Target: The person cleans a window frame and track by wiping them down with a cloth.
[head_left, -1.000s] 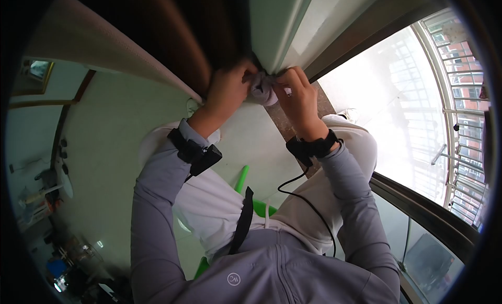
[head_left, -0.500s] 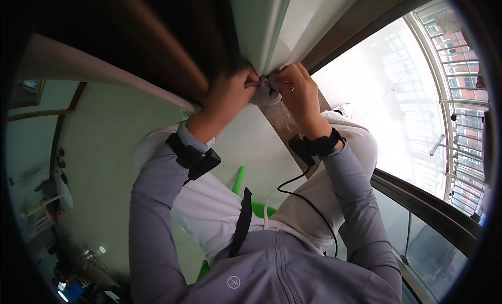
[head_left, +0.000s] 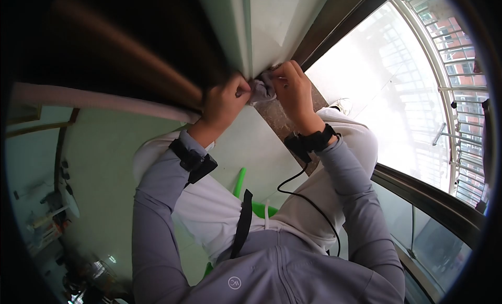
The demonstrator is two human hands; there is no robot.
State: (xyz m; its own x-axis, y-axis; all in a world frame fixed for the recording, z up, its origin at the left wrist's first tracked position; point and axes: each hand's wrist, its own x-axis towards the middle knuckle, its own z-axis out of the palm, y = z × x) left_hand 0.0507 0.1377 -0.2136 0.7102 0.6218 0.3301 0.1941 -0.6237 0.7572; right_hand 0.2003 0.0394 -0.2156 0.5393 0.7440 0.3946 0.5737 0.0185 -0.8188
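A bunched grey cloth (head_left: 263,91) sits at the foot of a pale wall edge, above a brown stone sill. My left hand (head_left: 224,104) is closed at the cloth's left side, thumb and fingers pinched together. On the other side, my right hand (head_left: 296,94) has its fingers bent and pinching the cloth's upper right part. The fingertips of both hands are partly hidden against the cloth. Black straps with small devices circle both wrists.
The brown stone sill (head_left: 272,111) runs below the hands toward my knees. A dark metal door frame (head_left: 345,29) stands at right, with a barred window (head_left: 460,110) beyond. A black cable (head_left: 314,202) hangs from the right wrist. Part of a green stool (head_left: 259,209) shows between my legs.
The view has turned slightly. Both hands appear a little farther left with the cloth, and the left hand's fingers have curled more tightly beside it.
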